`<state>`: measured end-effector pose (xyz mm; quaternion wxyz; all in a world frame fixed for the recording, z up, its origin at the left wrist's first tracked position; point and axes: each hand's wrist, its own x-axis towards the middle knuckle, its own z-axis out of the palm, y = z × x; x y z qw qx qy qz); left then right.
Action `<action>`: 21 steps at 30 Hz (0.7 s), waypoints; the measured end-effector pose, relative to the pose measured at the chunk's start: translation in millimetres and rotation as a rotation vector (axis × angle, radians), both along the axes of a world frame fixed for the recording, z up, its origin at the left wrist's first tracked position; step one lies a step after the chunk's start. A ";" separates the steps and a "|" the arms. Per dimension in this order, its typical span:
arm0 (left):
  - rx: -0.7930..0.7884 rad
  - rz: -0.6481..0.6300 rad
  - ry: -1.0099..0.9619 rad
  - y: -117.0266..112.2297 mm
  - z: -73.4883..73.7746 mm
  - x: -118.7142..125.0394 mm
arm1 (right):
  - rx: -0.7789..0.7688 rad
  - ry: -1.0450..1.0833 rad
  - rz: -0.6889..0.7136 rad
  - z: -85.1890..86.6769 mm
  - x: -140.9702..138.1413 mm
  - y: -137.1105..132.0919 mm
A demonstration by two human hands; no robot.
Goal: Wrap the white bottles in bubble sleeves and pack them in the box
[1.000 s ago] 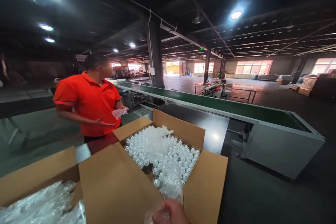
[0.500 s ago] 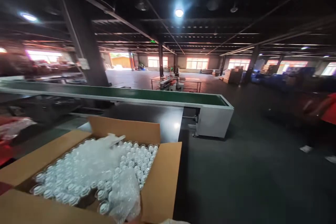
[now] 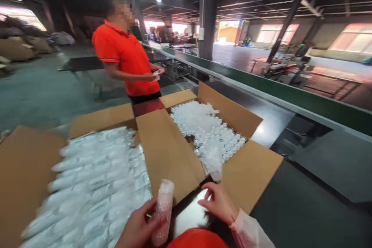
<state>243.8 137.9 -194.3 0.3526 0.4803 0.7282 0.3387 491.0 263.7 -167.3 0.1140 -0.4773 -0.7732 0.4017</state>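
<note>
My left hand (image 3: 138, 226) is closed around a bottle wrapped in bubble wrap (image 3: 162, 211), held upright at the bottom centre. My right hand (image 3: 218, 202) rests beside it with fingers curled and spread over the dark table (image 3: 188, 213), touching the flap edge of the right carton (image 3: 247, 170); nothing shows in it. The right carton holds many clear bottles (image 3: 209, 128) standing upright, with loose plastic wrap on top. The left carton (image 3: 26, 162) is filled with bubble-wrapped bottles (image 3: 95, 186) lying in rows.
A person in an orange shirt (image 3: 124, 54) stands behind the cartons, holding something small and pale. A green conveyor belt (image 3: 276, 93) runs along the right. A dark pillar (image 3: 207, 11) rises behind it. Cardboard piles (image 3: 17, 46) lie at far left.
The view swung right and then back left and down. Both my hands, the wrapped bottle and the left carton came into view, and the person in orange shows again.
</note>
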 end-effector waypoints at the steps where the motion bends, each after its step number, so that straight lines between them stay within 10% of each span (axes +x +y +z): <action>1: -0.003 0.105 0.008 -4.7 3.7 -18.4 | 0.063 -0.005 -0.034 -0.7 3.0 8.2; 8: 0.011 0.662 0.383 -8.3 37.6 -131.7 | 0.577 0.005 0.248 -18.6 4.2 82.2; 12: -0.178 0.535 0.540 30.9 30.5 -146.3 | 0.661 -0.270 0.289 -44.3 6.6 104.3; 21: -0.584 0.293 0.636 108.0 -38.2 -134.5 | 0.524 -0.294 -0.036 -87.6 45.4 133.2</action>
